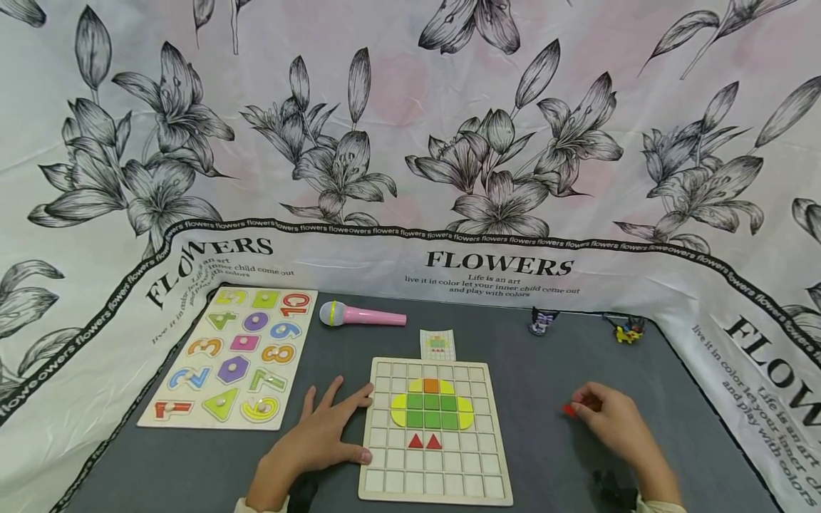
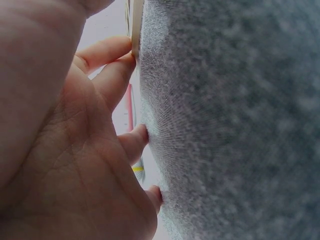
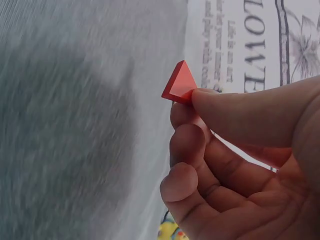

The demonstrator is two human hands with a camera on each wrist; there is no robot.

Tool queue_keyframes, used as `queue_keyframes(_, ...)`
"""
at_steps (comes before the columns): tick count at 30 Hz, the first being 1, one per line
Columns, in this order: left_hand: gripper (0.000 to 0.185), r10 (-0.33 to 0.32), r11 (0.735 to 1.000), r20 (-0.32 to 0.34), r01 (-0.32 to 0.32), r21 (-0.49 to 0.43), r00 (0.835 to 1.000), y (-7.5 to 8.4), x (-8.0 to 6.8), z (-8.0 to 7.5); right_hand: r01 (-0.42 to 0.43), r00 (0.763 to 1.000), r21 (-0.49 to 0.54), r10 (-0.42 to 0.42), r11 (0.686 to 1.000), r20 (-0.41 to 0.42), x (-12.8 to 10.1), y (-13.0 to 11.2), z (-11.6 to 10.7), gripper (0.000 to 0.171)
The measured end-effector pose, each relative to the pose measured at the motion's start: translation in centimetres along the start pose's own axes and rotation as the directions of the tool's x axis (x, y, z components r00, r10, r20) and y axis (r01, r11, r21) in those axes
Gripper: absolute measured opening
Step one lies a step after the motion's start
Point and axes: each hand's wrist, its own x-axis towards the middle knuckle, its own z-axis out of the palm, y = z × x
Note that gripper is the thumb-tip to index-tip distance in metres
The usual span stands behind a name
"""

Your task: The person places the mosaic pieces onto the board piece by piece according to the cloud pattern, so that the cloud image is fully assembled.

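Note:
A pale grid board (image 1: 442, 463) lies on the dark cloth with yellow, green and orange pieces set in its cells. Two red triangles (image 1: 433, 442) sit in a lower row. My left hand (image 1: 323, 434) rests beside the board, fingers spread, thumb and fingertips touching its left edge; the left wrist view shows two fingers against the board's side (image 2: 135, 30). Well to the right of the board, my right hand (image 1: 606, 417) pinches a red triangle piece (image 3: 181, 86) between thumb and forefinger, above the cloth. A small pattern card (image 1: 437, 335) lies at the board's top edge.
A number and shape puzzle board (image 1: 212, 331) lies at the left. Behind are a pink toy microphone (image 1: 375, 316), a small dark figurine (image 1: 542, 321) and a yellow figurine (image 1: 628, 330). A flower-printed cloth (image 1: 398, 249) rises at the back.

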Motion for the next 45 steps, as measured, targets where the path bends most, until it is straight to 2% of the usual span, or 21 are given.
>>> queue_keyframes(11, 0.106, 0.008, 1.000, -0.001, -0.008, 0.007, 1.000, -0.2, 0.0, 0.2, 0.050, 0.998, 0.048, -0.053, 0.998, 0.047, -0.4, -3.4, 1.5, 0.007)
queue_keyframes(16, 0.106, 0.011, 1.000, -0.003, -0.011, 0.004, 1.000, -0.2, -0.1, 0.1, 0.099, 0.992, 0.100, -0.106, 0.990, 0.071, -0.5, -4.5, 2.5, 0.008)
queue_keyframes(24, 0.107, 0.019, 1.000, -0.004, -0.019, 0.008, 1.000, -0.3, -0.2, 0.2, 0.176, 0.979, 0.126, -0.187, 0.976, 0.079, -0.7, -5.8, 4.0, 0.012)
queue_keyframes(35, 0.109, 0.029, 1.000, -0.012, -0.028, 0.009, 1.000, -0.2, -0.3, 0.0, 0.266, 0.943, 0.199, -0.298, 0.943, 0.148, -0.9, -7.6, 5.7, 0.008)
queue_keyframes(45, 0.108, 0.026, 1.000, -0.009, -0.026, 0.015, 1.000, -0.3, -0.3, 0.1, 0.308, 0.918, 0.223, -0.351, 0.925, 0.186, -1.3, -8.9, 7.1, 0.012)
